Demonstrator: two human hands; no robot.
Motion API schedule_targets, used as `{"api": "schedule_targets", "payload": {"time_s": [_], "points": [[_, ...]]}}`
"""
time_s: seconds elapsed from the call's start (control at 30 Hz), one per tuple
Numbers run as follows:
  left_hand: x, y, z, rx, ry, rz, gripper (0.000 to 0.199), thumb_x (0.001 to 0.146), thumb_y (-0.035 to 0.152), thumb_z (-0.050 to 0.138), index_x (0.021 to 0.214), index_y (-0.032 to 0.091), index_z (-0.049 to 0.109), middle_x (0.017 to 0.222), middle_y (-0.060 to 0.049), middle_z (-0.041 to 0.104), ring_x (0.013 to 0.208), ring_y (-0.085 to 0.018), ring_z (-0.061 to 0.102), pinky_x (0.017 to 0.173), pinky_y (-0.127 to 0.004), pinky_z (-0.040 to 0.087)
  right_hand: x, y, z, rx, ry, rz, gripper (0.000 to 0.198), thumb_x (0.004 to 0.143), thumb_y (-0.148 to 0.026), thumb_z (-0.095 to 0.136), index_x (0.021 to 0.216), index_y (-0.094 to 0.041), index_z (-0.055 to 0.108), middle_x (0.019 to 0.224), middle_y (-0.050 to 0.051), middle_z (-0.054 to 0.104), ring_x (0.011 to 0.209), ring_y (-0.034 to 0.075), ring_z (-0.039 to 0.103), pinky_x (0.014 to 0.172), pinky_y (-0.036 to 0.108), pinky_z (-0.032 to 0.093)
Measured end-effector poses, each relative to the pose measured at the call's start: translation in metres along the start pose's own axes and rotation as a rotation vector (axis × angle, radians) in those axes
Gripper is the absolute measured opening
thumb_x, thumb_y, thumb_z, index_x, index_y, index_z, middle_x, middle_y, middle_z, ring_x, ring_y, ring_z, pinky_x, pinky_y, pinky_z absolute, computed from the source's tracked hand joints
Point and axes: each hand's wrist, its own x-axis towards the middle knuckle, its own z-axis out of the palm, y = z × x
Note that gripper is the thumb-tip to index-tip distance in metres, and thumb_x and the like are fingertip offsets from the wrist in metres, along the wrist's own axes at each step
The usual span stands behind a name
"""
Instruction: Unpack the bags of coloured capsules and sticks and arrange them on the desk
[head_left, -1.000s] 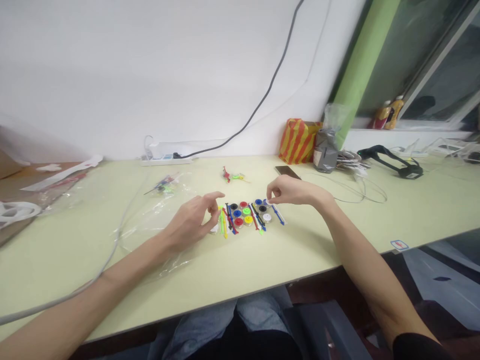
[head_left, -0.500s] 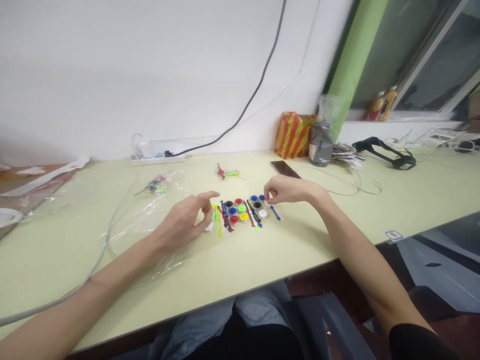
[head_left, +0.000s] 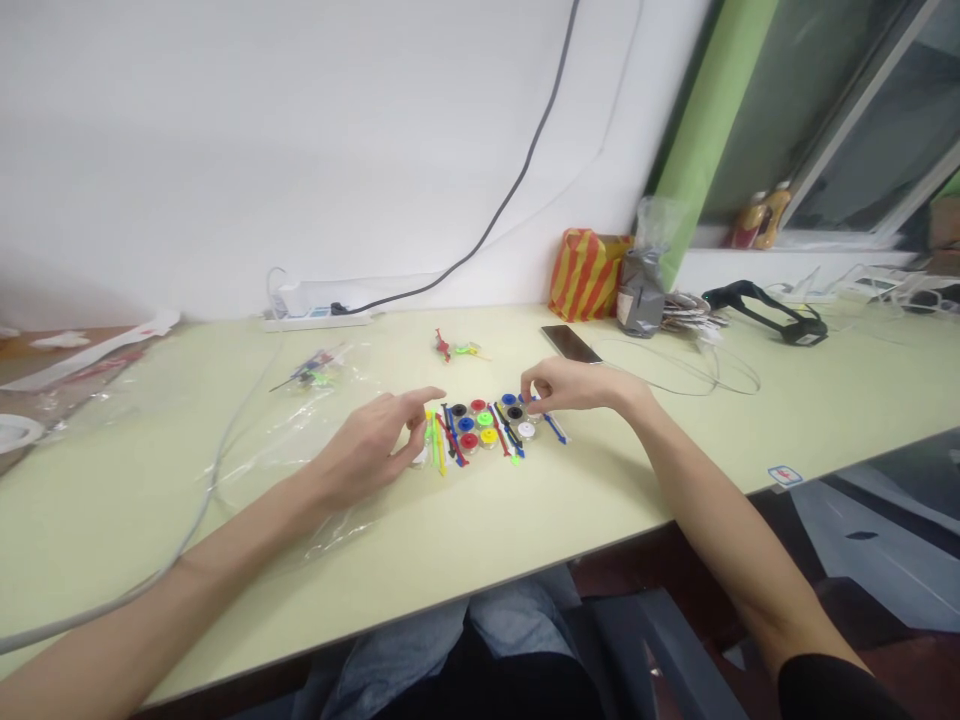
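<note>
Small round spinner bases with coloured centres stand close together on the table, among them a black-centred base [head_left: 514,413], a red one [head_left: 469,442] and a white one [head_left: 526,430]. Thin plastic arrows lie between them, including a yellow arrow [head_left: 440,457] and a blue arrow [head_left: 555,429]. My left hand [head_left: 375,437] rests at the left end of this group, index finger stretched out, thumb apart, holding nothing visible. At the right end my right hand [head_left: 566,383] bends down over the bases with fingertips drawn together; what they pinch, if anything, is hidden.
Assembled spinners [head_left: 444,346] lie farther back. Clear plastic film [head_left: 300,470] and a cable [head_left: 214,470] spread on the left. A phone [head_left: 571,343], a striped bag [head_left: 585,275] and a black headset [head_left: 772,312] are at the back right. A power strip [head_left: 319,319] sits along the wall.
My right hand has shifted slightly left and down over the right-end bases. My left hand stays nearly in place. The blue arrow at the right shows slightly farther right.
</note>
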Motion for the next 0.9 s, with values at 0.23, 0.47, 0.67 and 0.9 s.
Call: {"api": "schedule_targets", "payload": {"time_s": [0.23, 0.47, 0.67, 0.9], "points": [[-0.001, -0.001, 0.001, 0.007, 0.003, 0.034, 0.037, 0.097, 0.016, 0.044, 0.133, 0.02, 0.051, 0.082, 0.001, 0.065, 0.076, -0.016, 0.065, 0.076, -0.029, 0.05, -0.001, 0.016, 0.0, 0.142, -0.087, 0.241, 0.006, 0.095, -0.019, 0.05, 0.092, -0.018, 0.055, 0.07, 0.005, 0.07, 0.057, 0.014, 0.059, 0.053, 0.023, 0.041], [0.0, 0.0, 0.004, 0.015, 0.022, 0.091, 0.032, 0.099, 0.014, 0.04, 0.129, 0.019, 0.051, 0.117, -0.008, 0.072, 0.089, -0.017, 0.07, 0.083, -0.033, 0.051, 0.012, 0.025, 0.011, 0.101, 0.054, 0.132, 0.006, 0.095, -0.019, 0.052, 0.092, -0.018, 0.057, 0.082, 0.005, 0.071, 0.067, 0.015, 0.062, 0.06, 0.023, 0.044], [-0.001, 0.0, 0.007, 0.016, -0.01, 0.069, 0.035, 0.1, 0.015, 0.038, 0.132, 0.018, 0.05, 0.103, -0.007, 0.073, 0.087, -0.017, 0.069, 0.083, -0.033, 0.052, 0.07, 0.025, 0.027, -0.093, 0.39, 0.051, 0.027, 0.097, -0.024, 0.056, 0.124, -0.018, 0.06, 0.116, 0.01, 0.067, 0.091, 0.018, 0.065, 0.08, 0.027, 0.046], [-0.003, -0.001, 0.008, 0.027, -0.043, 0.075, 0.035, 0.099, 0.014, 0.038, 0.132, 0.019, 0.05, 0.103, -0.007, 0.071, 0.089, -0.018, 0.068, 0.084, -0.034, 0.05, 0.151, 0.014, 0.03, -0.297, 0.32, 0.127, 0.042, 0.097, -0.031, 0.059, 0.137, -0.019, 0.053, 0.132, 0.016, 0.062, 0.115, 0.027, 0.063, 0.09, 0.031, 0.045]]}}
